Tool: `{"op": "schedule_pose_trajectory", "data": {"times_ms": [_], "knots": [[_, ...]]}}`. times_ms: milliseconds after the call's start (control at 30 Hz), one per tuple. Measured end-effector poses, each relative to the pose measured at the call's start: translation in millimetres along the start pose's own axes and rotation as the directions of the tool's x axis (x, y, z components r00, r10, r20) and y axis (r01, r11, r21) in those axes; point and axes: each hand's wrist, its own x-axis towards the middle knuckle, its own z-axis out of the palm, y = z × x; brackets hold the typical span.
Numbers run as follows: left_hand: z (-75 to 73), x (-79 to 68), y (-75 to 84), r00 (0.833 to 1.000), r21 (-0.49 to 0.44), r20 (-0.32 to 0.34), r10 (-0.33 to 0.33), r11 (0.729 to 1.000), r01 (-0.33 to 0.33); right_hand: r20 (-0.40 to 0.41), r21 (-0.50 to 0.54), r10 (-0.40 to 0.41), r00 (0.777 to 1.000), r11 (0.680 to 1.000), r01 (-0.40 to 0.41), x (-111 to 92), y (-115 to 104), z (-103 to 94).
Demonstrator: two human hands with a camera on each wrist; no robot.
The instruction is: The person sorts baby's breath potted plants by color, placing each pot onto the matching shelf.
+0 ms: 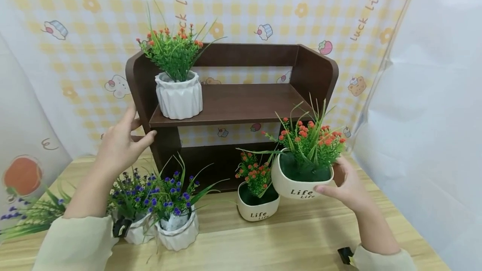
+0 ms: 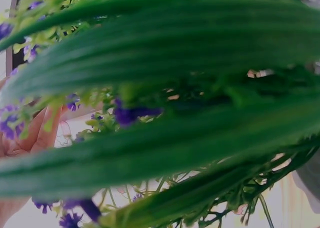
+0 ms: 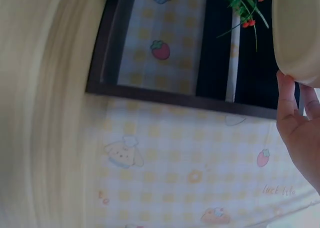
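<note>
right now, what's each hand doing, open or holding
Left hand: open, touching the shelf.
Right hand: closed, holding the rightmost cream planter.

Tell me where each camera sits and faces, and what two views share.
Head: on the head, facing forward and down at the brown shelf; shows left hand, right hand and sleeves.
Left wrist: worn there, facing green leaves close up; part of the left hand shows.
Right wrist: worn there, facing the shelf, turned sideways; the right hand shows, holding a cream pot.
Head and right wrist share shelf, pot and right hand.
</note>
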Motion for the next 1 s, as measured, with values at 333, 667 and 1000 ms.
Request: {"op": "schedule_pose_trajectory", "data": {"times_ms": [333, 667, 1000], "knots": [[0.9, -2.4, -2.9, 1.000, 0.011, 0.000, -0.016, 1.000, 0.016, -0.008, 0.053, -0.013, 1.000, 0.999, 0.014, 15, -2, 14.3], [-1.1, -1.5, -1.3, 1.000, 0.010, -0.005, -0.015, 1.000, 0.015, -0.017, 0.069, -0.028, 0.999, 0.997, 0.029, 34, -9, 25.4], [0.3, -1.7, 0.3, 1.000, 0.011, -0.018, 0.006, 1.000, -0.006, -0.015, 0.087, -0.030, 0.999, 0.996, 0.031, 57, -15, 34.3]]}}
